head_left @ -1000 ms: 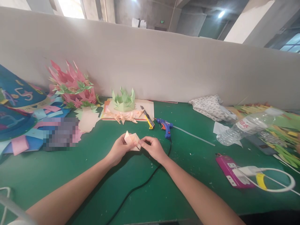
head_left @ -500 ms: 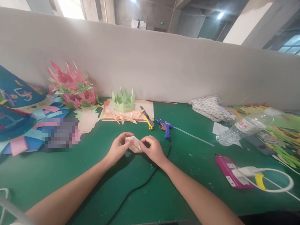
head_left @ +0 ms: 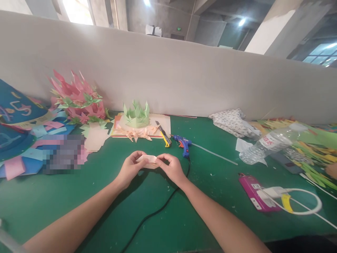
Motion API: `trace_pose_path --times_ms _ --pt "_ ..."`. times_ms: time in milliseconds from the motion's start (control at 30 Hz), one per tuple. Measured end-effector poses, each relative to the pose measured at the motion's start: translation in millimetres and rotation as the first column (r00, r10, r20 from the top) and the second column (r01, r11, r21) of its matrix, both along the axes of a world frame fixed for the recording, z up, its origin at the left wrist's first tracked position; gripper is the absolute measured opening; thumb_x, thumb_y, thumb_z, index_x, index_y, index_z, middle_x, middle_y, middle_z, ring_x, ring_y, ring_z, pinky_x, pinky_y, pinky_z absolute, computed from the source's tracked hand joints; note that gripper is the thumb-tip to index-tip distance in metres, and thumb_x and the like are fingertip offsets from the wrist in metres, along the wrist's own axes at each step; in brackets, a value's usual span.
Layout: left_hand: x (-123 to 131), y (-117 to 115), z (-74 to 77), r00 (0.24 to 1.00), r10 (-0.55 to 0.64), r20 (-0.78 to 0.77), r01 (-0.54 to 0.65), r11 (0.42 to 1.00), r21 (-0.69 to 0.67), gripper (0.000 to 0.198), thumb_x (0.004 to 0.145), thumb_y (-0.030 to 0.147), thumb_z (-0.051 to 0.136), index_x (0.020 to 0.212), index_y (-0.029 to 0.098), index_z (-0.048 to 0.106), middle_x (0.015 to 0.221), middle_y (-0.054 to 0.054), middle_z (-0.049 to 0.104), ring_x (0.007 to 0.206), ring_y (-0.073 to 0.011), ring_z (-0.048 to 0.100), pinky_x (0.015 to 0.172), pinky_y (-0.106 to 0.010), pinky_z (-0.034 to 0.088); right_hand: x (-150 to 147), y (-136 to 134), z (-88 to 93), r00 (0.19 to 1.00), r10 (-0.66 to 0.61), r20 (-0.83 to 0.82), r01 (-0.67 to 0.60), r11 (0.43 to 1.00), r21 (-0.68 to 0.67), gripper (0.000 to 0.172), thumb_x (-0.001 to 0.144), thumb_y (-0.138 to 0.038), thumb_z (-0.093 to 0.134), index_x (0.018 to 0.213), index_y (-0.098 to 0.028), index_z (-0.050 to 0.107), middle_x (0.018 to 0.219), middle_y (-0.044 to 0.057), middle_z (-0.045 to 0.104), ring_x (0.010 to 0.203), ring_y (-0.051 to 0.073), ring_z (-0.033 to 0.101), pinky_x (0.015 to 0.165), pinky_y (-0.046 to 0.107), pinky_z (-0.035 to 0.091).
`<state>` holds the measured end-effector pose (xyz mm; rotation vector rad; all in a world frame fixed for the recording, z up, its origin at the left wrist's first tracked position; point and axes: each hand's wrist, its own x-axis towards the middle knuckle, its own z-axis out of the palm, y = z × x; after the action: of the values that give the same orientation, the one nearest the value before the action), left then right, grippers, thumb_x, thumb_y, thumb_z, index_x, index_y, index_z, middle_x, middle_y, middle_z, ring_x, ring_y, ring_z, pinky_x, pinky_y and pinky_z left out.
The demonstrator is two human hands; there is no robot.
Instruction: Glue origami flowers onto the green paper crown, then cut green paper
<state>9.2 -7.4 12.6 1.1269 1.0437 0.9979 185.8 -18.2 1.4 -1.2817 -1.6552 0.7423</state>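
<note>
A small folded piece of pale peach paper (head_left: 147,160) is held low over the green table (head_left: 158,218), between both hands. My left hand (head_left: 130,168) pinches its left end with thumb and fingers closed. My right hand (head_left: 171,168) pinches its right end the same way. The paper now lies nearly flat, with its long edge toward me. A blue glue gun (head_left: 182,144) lies just beyond my right hand, and its black cord (head_left: 155,211) runs back toward me between my forearms.
A yellow utility knife (head_left: 164,135), a green paper crown (head_left: 136,115) on peach sheets, and a pink paper flower (head_left: 76,98) stand at the back. Coloured paper scraps lie left. At right are a clear bottle (head_left: 271,142), a patterned cloth (head_left: 234,121), and a pink power strip (head_left: 254,193).
The folded paper stood up as a pointed shape between my hands; it has been turned and pressed down to lie almost flat. Both hands stayed in place.
</note>
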Motion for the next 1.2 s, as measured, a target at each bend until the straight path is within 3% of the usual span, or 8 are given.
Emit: trace_pose_path --times_ms 200,533,800,1200 --pt "-0.2 0.7 -0.8 0.99 0.013 -0.144 -0.004 0.998 0.06 0.03 0.068 0.044 0.065 0.081 0.017 0.063 0.075 -0.001 0.065 0.067 -0.0134 0.057 0.062 -0.022 0.041 -0.6 -3.2 3.3 0.997 -0.012 0.075 0.005 0.996 0.086 0.014 0.079 -0.032 0.061 0.075 -0.021 0.068 0.072 0.002 0.067 0.069 0.016 0.059 0.069 0.029 0.046" --pt "0.5 -1.5 -5.7 0.999 -0.008 -0.044 0.008 1.0 0.007 0.028 0.072 0.043 0.063 0.077 0.016 0.057 0.071 0.001 0.061 0.064 -0.0106 0.054 0.061 -0.021 0.04 0.1 -2.1 3.0 0.996 -0.054 0.073 0.041 0.984 0.174 0.008 0.078 -0.028 0.062 0.081 -0.023 0.068 0.08 0.003 0.067 0.077 0.017 0.059 0.074 0.032 0.047" --pt "0.5 -2.2 -5.5 0.974 -0.121 -0.194 0.138 0.987 0.078 0.031 0.073 0.042 0.062 0.092 0.018 0.063 0.091 -0.004 0.066 0.082 -0.0167 0.06 0.073 -0.025 0.044 -1.5 -4.4 5.2 0.99 -0.019 0.141 -0.006 0.984 0.178 0.005 0.077 -0.023 0.061 0.073 -0.021 0.062 0.07 0.0 0.063 0.071 0.016 0.056 0.07 0.03 0.044" --pt "3.3 -4.0 -3.3 0.984 -0.09 -0.155 0.098 0.994 0.049 0.027 0.069 0.043 0.065 0.078 0.017 0.062 0.075 -0.001 0.067 0.069 -0.0146 0.061 0.064 -0.024 0.045 -4.7 -7.6 10.0 0.986 0.041 0.161 -0.066 0.986 0.153 0.012 0.08 -0.024 0.056 0.069 -0.021 0.058 0.07 0.001 0.062 0.072 0.016 0.055 0.071 0.029 0.043"
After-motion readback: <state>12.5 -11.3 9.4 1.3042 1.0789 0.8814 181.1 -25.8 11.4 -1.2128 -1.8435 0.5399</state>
